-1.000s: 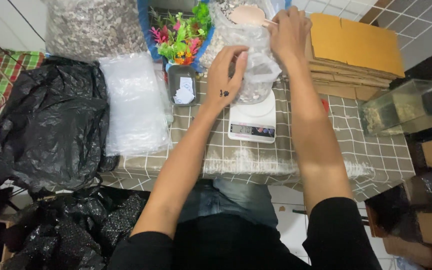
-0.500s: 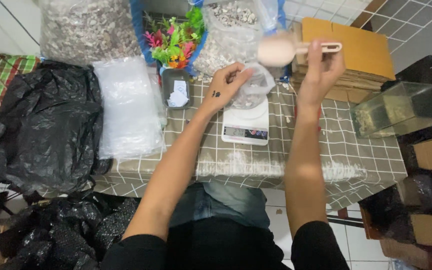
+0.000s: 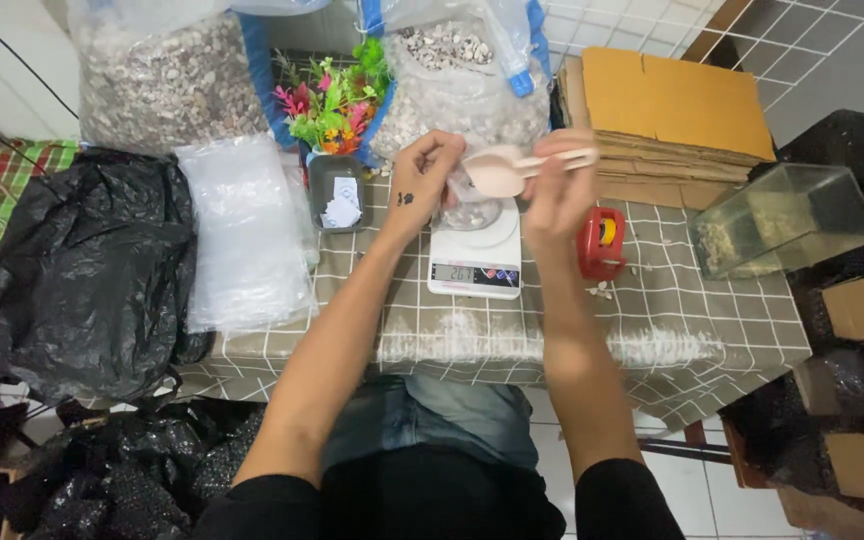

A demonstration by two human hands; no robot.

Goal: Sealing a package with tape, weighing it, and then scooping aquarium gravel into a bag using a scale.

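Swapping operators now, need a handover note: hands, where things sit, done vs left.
Left hand: holds open a small clear bag on the white scale.
Right hand: grip on a pale scoop, tipped at the bag mouth.
Big sack of pebbles stands behind the scale; stack of empty clear bags lies to the left; red tape dispenser sits to the right.
Done: some pebbles are in the bag and the scale shows a reading.
Left: whether the fill is complete cannot be told; the bag is not sealed.
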